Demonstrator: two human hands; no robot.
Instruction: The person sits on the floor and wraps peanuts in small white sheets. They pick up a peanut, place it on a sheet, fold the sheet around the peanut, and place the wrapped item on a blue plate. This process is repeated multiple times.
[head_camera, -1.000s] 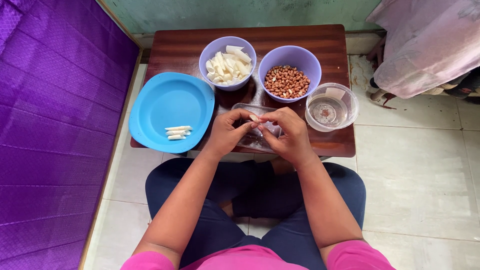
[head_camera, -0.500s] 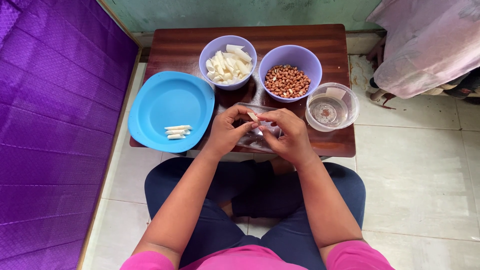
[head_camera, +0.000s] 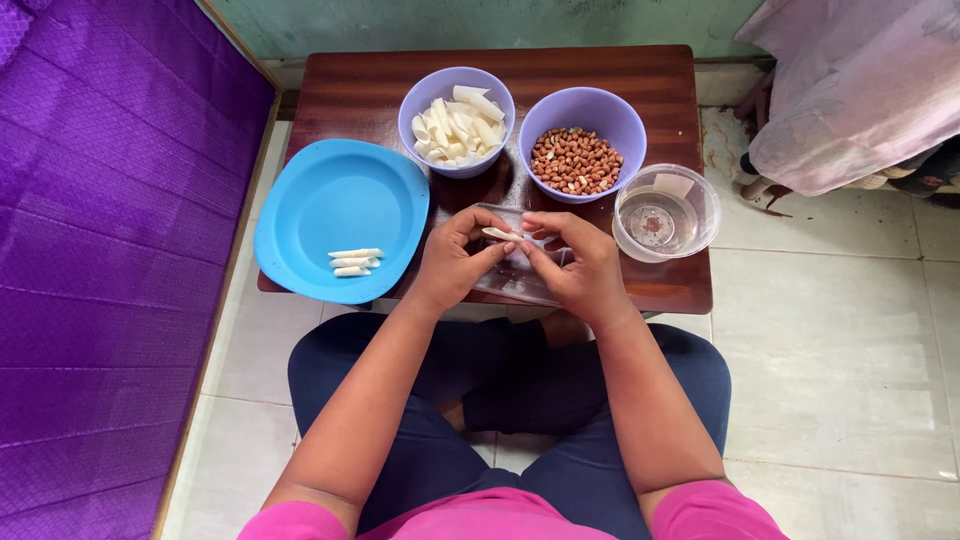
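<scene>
My left hand (head_camera: 455, 262) and my right hand (head_camera: 578, 268) meet over the near edge of a low wooden table (head_camera: 520, 70). Together they pinch a small white dough piece (head_camera: 498, 234) between the fingertips, above a clear plastic sheet (head_camera: 510, 283). A blue plate (head_camera: 340, 205) to the left carries three rolled white pieces (head_camera: 355, 262). Behind the hands stand a lilac bowl of white dough strips (head_camera: 456, 120) and a lilac bowl of peanuts (head_camera: 581, 144).
A clear plastic bowl (head_camera: 667, 212) with a little liquid sits at the right of the table. A purple mattress (head_camera: 110, 260) lies along the left. Pink cloth (head_camera: 860, 90) hangs at the upper right. My crossed legs rest on the tiled floor (head_camera: 830, 370).
My fingers have shifted slightly on the white dough piece, turning it between both hands. Everything on the table stays where it was.
</scene>
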